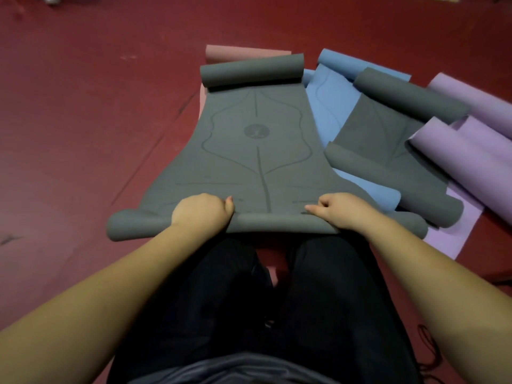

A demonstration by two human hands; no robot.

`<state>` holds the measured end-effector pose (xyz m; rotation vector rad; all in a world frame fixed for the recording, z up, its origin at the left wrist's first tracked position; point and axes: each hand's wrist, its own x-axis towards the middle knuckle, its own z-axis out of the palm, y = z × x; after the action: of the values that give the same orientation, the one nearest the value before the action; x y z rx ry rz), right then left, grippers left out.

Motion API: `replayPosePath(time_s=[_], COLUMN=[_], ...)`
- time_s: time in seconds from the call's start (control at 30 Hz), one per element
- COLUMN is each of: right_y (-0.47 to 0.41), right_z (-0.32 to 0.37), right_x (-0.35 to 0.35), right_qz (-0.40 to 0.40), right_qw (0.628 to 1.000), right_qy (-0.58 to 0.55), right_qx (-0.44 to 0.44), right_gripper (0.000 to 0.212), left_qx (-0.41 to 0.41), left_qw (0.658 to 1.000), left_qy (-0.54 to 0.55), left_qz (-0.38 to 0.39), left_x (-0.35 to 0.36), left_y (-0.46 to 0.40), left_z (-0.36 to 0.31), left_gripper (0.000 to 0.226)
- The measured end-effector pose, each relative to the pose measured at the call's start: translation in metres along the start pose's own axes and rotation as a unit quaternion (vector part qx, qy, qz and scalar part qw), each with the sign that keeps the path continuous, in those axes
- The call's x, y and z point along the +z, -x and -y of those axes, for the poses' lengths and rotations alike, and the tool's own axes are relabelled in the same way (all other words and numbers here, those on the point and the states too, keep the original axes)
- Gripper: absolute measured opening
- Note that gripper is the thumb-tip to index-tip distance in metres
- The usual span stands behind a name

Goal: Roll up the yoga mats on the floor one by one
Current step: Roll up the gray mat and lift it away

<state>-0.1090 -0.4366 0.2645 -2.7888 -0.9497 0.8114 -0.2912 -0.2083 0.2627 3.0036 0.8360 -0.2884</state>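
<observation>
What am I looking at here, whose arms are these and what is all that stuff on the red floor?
There is no machine here. One camera worn on a person's head looks down past their dark trousers at their own two bare arms. The left hand and the right hand each keep a curled grip on the near, rolled edge of a grey yoga mat, which lies mostly flat on the red floor; its far end curls up too. Under it peeks a pink mat. To the right lie a blue mat, a second grey mat and purple mats, overlapping and partly rolled.
</observation>
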Motion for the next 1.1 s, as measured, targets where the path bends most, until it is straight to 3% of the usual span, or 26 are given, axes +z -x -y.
replayPosePath(time_s=[0.13,0.37,0.57,0.73,0.83,1.0,1.1], right_y=[-0.007,-0.012,-0.022,-0.027,-0.027,-0.014,0.003], right_z=[0.001,0.007,0.006,0.008,0.008,0.008,-0.004], right_x=[0.0,-0.002,-0.004,-0.006,-0.006,-0.006,-0.001], right_qz=[-0.011,-0.034,-0.008,0.011,0.01,-0.075,-0.144], right_qw=[1.0,0.997,0.996,0.996,0.995,0.994,0.986], right_qy=[-0.006,0.07,0.086,0.083,0.095,0.078,0.063], right_qx=[-0.009,-0.016,-0.014,-0.003,-0.002,-0.008,-0.059], right_gripper=[0.049,0.054,0.049,0.048,0.05,0.068,0.064], left_qx=[-0.032,-0.018,0.083,0.192,0.212,0.187,0.177], left_qw=[0.999,0.999,0.994,0.974,0.962,0.974,0.982], left_qy=[0.024,0.032,0.048,-0.023,-0.07,-0.041,-0.009], left_qz=[0.03,0.035,-0.048,-0.122,-0.155,-0.118,-0.06], left_x=[-0.001,0.004,0.001,0.011,0.022,0.018,0.006], left_y=[-0.012,-0.017,-0.007,0.008,0.017,0.014,0.006], left_z=[0.001,0.003,0.009,0.026,0.033,0.032,0.033], left_gripper=[0.054,0.05,0.04,0.067,0.063,0.058,0.061])
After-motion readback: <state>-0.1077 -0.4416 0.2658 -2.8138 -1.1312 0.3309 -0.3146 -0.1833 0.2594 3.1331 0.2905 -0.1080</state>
